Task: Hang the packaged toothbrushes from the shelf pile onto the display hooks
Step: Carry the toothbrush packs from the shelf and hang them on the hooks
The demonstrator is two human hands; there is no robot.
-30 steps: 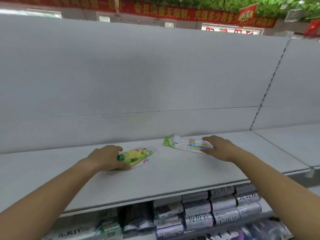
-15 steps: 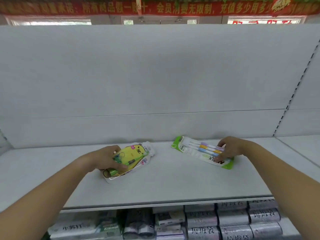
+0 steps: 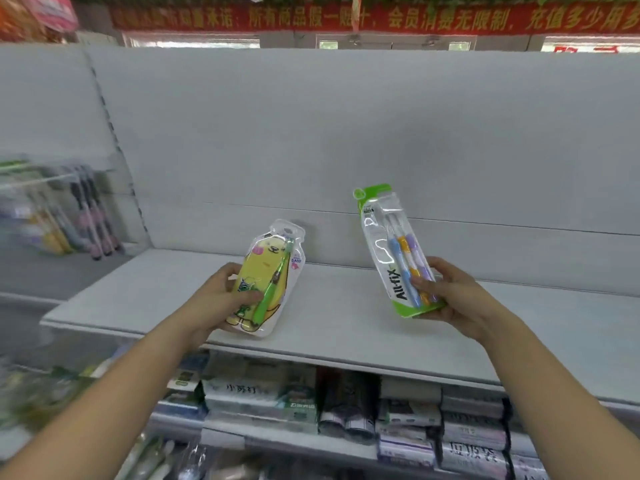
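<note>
My left hand (image 3: 221,299) grips a yellow cartoon toothbrush pack (image 3: 270,275) with a green brush inside, lifted upright above the white shelf (image 3: 332,317). My right hand (image 3: 450,296) pinches the lower end of a green-backed pack (image 3: 391,247) holding three toothbrushes, also raised off the shelf and tilted slightly left. At the far left, blurred toothbrush packs (image 3: 69,220) hang from display hooks (image 3: 41,178).
A white back panel (image 3: 346,133) rises behind the shelf. Below the shelf edge sit rows of packaged goods (image 3: 346,410). A red banner (image 3: 346,19) runs along the top.
Both hands have lifted their packs off the shelf and turned them upright. The view has swung left, bringing the hanging packs on the hooks into sight.
</note>
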